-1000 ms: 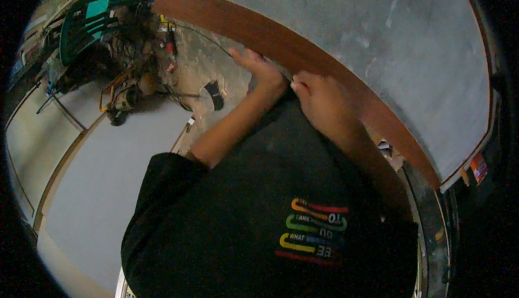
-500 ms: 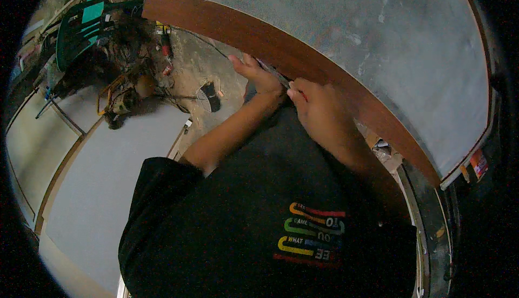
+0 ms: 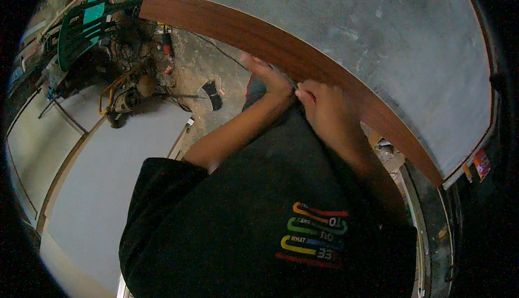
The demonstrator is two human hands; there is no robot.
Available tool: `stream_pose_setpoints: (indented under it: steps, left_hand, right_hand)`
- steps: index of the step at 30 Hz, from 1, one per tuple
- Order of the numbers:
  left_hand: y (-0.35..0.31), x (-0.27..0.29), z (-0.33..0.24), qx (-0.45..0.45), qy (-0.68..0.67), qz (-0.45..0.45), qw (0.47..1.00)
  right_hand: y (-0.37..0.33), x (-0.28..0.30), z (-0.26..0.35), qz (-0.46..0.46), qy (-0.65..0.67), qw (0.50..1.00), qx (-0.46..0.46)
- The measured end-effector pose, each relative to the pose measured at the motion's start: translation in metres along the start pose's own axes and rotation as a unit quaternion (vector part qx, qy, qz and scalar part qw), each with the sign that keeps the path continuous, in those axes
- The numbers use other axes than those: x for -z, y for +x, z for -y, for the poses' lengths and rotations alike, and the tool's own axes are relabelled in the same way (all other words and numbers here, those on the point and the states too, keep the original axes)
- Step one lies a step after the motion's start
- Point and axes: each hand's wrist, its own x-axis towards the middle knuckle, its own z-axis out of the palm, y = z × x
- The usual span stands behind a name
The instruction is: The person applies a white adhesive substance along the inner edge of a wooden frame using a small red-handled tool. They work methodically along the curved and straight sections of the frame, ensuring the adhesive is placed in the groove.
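Facing you is the largest thing, a grey board [image 3: 346, 33], and its brown edge [image 3: 238, 22] runs along the side nearest to you. Your dark shirt [image 3: 227, 211] (it carries a coloured print) is on your side of this edge. A whitish panel [image 3: 113, 179] lies to the left, well apart from the edge. The green chair [image 3: 93, 17] is near the left end of the edge. Your right hand [image 3: 331, 108] is just beside the edge, with its fingers closed in a pinch on a thin grey piece. Your left hand [image 3: 277, 83] is also just beside the edge; it is blurred, so one cannot tell if it grips something. A flat black-and-white thing [image 3: 214, 99] lies on your side of the edge, apart from it. Smallest is the thin grey piece [image 3: 294, 86], between your hands and close to the edge; whether it touches the edge cannot be told.
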Motion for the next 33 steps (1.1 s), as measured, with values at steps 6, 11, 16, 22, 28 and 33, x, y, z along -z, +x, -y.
stream_pose_setpoints:
  steps: [6, 11, 16, 22, 28, 33]
  left_hand:
    - [-0.013, -0.011, 0.001, 0.031, 0.032, -0.077, 0.996]
    - [-0.018, -0.011, 0.015, 0.007, 0.020, -0.100, 0.995]
    - [-0.013, -0.012, 0.019, 0.046, -0.036, -0.075, 0.995]
    - [-0.046, -0.011, 0.033, -0.029, 0.076, -0.092, 0.992]
    - [-0.041, -0.016, 0.043, -0.029, 0.029, -0.097, 0.994]
    - [-0.060, -0.020, 0.044, -0.053, 0.113, -0.106, 0.987]
  right_hand:
    - [0.000, -0.002, -0.004, -0.023, 0.033, 0.999, 0.013]
    - [-0.009, 0.004, -0.019, -0.004, 0.043, 0.999, -0.001]
    - [0.003, -0.003, -0.021, -0.019, 0.016, 1.000, -0.001]
    - [-0.031, 0.014, -0.039, 0.030, -0.003, 1.000, -0.004]
    - [-0.017, 0.009, -0.050, -0.017, 0.023, 0.999, 0.030]
    - [-0.041, 0.003, -0.057, -0.004, 0.005, 1.000, 0.009]
